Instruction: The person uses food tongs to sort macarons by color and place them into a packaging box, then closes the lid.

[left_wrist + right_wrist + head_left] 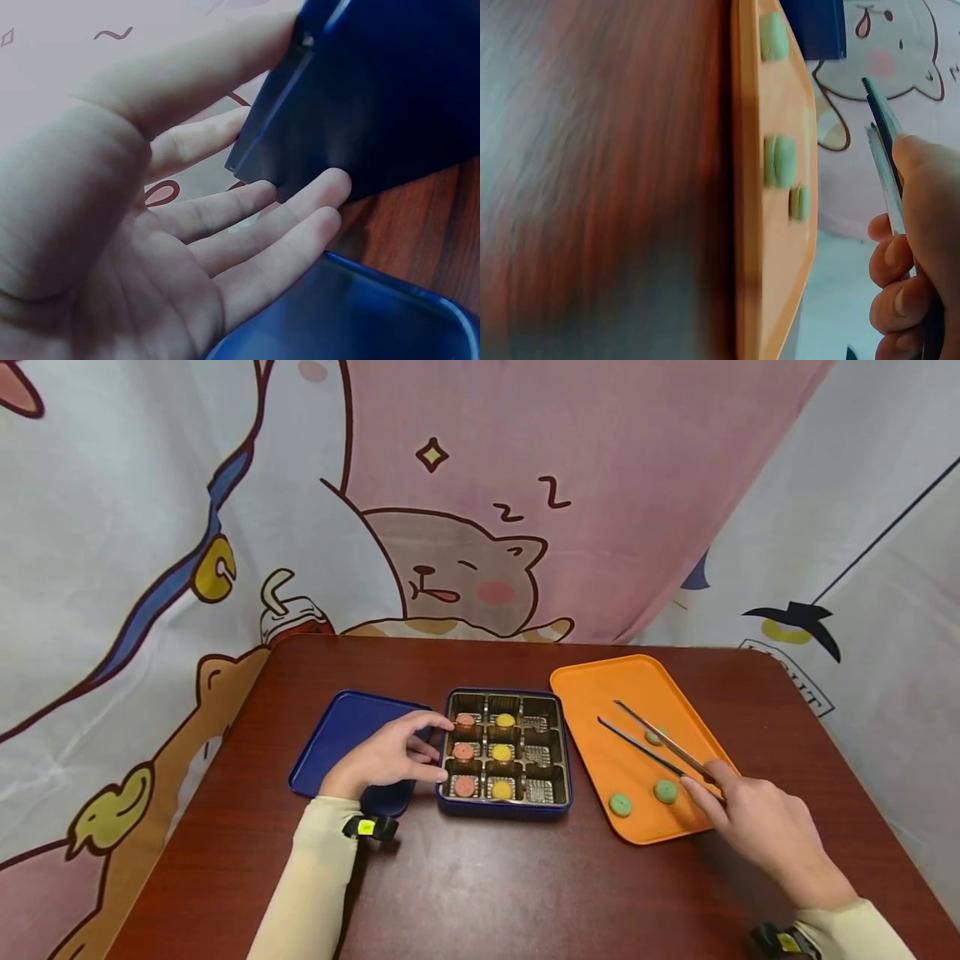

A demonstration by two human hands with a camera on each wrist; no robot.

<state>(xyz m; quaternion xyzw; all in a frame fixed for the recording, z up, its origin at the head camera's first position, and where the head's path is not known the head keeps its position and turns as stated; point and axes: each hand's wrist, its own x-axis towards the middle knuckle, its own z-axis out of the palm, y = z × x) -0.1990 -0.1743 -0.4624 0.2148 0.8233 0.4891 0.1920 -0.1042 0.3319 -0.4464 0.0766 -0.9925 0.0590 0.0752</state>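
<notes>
A dark blue tin (504,811) holds a divided insert with three pink macarons (465,787) in the left column and three yellow macarons (502,752) in the middle one. My left hand (390,752) touches the tin's left side, thumb near the front corner and index finger farther back, its fingers extended. In my right hand (776,827) I grip long metal tweezers (663,741), their arms apart above the orange tray (600,681). Three green macarons (665,791) lie on that tray. The right wrist view shows the tweezers' serrated tips (867,88) with nothing between them.
A flat blue lid (330,743) lies left of the tin, partly under my left hand. Everything rests on a reddish-brown wooden table (480,885). A cartoon-printed cloth (637,485) hangs behind and at both sides.
</notes>
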